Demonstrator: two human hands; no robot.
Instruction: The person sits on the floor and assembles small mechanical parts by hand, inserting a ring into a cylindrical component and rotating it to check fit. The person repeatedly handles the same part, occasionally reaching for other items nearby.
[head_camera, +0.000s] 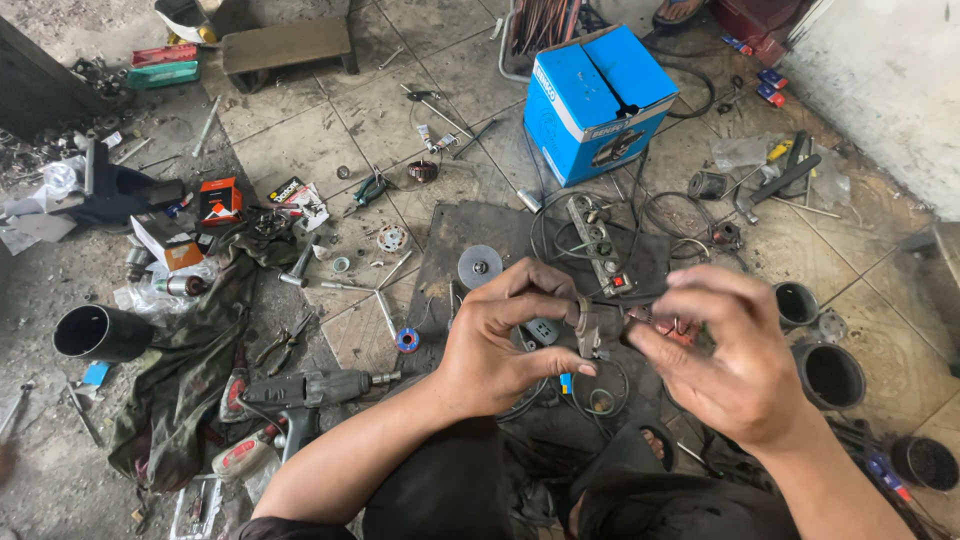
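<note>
Left hand (500, 345) fingers pinching small metal part (587, 333) | right hand (735, 365) fingers gripping wire clip (655, 320) | risk: part slipping, dropping into floor (330, 130) clutter.

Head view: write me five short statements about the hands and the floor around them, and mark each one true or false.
1. The left hand pinches a small metal part. True.
2. The right hand rests flat on the floor. False: it is raised, fingers curled close to the part.
3. A blue box stands beyond the hands. True.
4. The drill lies to the right of the right hand. False: it lies left of the left forearm.
5. A power strip lies on the dark mat. True.
</note>
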